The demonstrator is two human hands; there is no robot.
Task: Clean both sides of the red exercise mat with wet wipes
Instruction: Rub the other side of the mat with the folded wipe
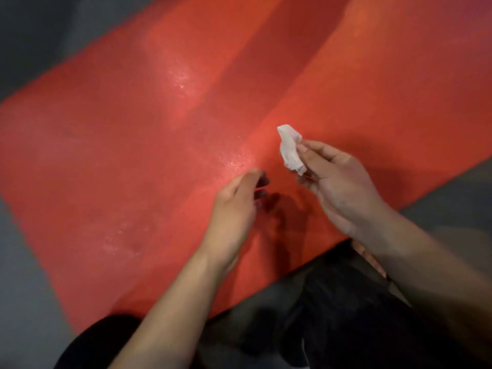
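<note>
My right hand [338, 182] pinches a crumpled white wet wipe [290, 149] between thumb and fingertips, the wad sticking up and away from my palm, held off the surface rather than pressed to it. My left hand [237, 206] hangs just beside it, fingers loosely curled and holding nothing, tips pointing toward the wipe — the two hands near each other but not touching.

The red exercise mat [119, 161] lies flat on the grey floor [32, 43] directly under both hands and spreads mostly ahead of them and off to my left. Its long axis runs on a diagonal, from behind my left forearm up and away past my right hand, so the near long edge passes just under my right wrist and my dark-trousered knees [346, 315]. Shiny damp patches show ahead of my left fingertips and further out along the mat's middle.

As I judge it, the wipe is being bunched or refolded before the next pass. The right hand is the one to bring it down — the dry-looking stretch lies to the left of my left hand, so the stroke would go across and along that diagonal. Whether the underside is done, I cannot tell.
</note>
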